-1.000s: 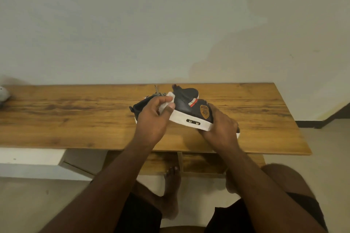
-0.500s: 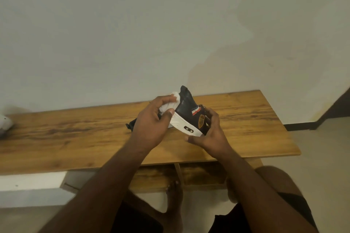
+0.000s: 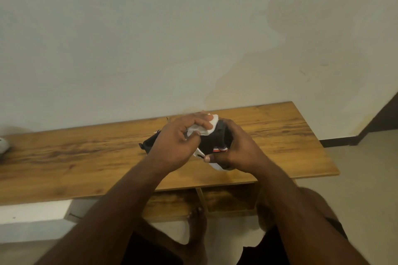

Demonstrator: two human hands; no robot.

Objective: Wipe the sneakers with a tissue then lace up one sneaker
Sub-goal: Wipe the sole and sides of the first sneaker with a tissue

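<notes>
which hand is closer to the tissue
Left. The left hand pinches the tissue against the sneaker; the right hand grips the sneaker just beside it.

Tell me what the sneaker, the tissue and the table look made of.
Sneaker: dark matte upper, likely canvas or synthetic; white band at the bottom, probably rubber. Tissue: thin white paper, crumpled and soft. Table: wood or wood-look laminate, with brown streaked grain and a slight sheen.

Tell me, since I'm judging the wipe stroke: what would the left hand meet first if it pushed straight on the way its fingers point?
Probably the right hand, gripping the sneaker just beyond the left hand and its tissue; depth is unclear.
</notes>
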